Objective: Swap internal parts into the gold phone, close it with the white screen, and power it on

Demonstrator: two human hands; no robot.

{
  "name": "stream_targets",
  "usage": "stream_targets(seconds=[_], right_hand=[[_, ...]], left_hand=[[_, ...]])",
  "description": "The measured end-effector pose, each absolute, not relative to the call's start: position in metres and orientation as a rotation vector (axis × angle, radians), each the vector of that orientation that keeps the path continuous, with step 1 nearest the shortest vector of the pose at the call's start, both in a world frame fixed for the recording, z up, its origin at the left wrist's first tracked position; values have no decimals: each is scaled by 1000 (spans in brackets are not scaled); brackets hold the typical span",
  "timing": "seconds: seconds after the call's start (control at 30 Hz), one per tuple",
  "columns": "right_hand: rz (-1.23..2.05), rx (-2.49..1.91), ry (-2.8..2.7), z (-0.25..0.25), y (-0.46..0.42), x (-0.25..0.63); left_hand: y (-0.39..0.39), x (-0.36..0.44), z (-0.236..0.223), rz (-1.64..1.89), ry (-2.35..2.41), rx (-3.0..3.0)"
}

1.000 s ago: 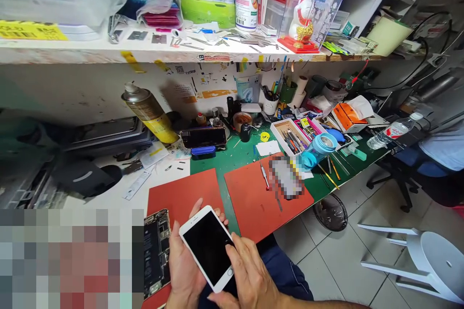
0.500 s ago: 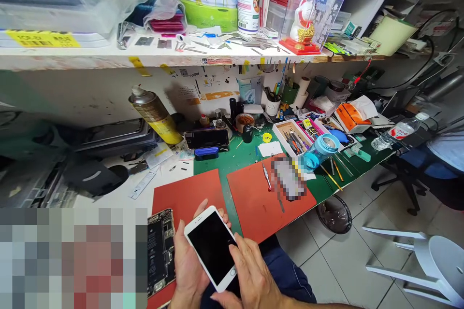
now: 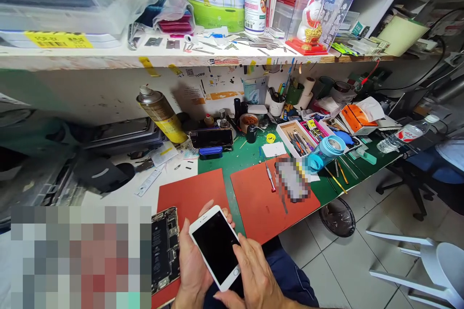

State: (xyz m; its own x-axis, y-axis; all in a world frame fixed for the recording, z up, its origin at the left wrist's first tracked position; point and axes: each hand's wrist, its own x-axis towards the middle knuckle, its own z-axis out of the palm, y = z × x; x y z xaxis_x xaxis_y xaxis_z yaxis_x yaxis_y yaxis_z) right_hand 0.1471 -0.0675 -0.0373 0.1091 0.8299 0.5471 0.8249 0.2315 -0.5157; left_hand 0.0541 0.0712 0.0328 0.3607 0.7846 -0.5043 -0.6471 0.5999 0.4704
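A white smartphone [image 3: 216,246] with a dark screen and a round home button is held tilted above my lap, at the bottom middle. My left hand [image 3: 194,263] wraps round it from behind, thumb along the left edge and fingertips showing past the top right edge. At the phone's lower right, my right hand [image 3: 259,273] grips it, with fingers on the right edge and front and the thumb by the bottom end. Close to my left hand, an opened phone [image 3: 165,246] with its battery and board exposed lies on a red mat [image 3: 192,183].
A second red mat [image 3: 253,203] bears a screwdriver [image 3: 270,177] and a blurred-out item. Behind stand a spray can [image 3: 159,113], a propped phone [image 3: 211,138], a tool box [image 3: 295,140] and a blue cup [image 3: 322,152]. A shelf [image 3: 119,61] overhangs the bench; a bin [image 3: 337,217] stands right.
The whole view has shifted slightly, so things appear a little further right. Both hands keep their hold on the white smartphone, and its screen stays dark.
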Motion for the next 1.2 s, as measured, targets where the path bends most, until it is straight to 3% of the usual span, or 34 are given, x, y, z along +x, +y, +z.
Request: stream_targets(seconds=[1.2], right_hand=[[22,-1575,-1644,-8,-73,152]], left_hand=[[66,55,29,893,619,268]])
